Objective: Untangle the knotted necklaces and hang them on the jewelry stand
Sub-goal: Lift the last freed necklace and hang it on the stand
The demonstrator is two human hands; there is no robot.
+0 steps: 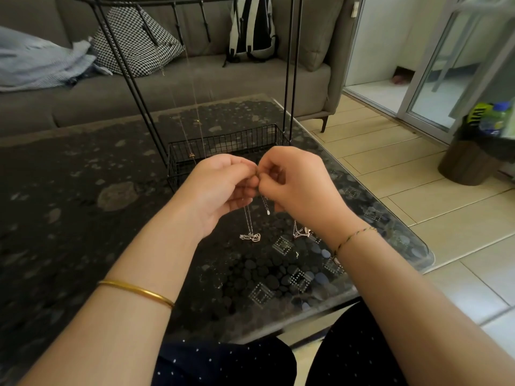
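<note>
One table [83, 218], with the stand [237, 137] at its far side and thin chains [195, 107] hung on it. Left hand [220, 190] and right hand [301, 188] meet in front of the stand, both pinching a necklace [248, 221]; its pendant [255, 237] touches the table. A second necklace [301, 232] lies by the right wrist.

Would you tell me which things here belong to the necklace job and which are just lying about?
Job: silver necklace, pinched by left hand and right hand; second necklace; jewelry stand; hung chains.
Lying about: houndstooth cushion, backpack, blanket, bin.
</note>
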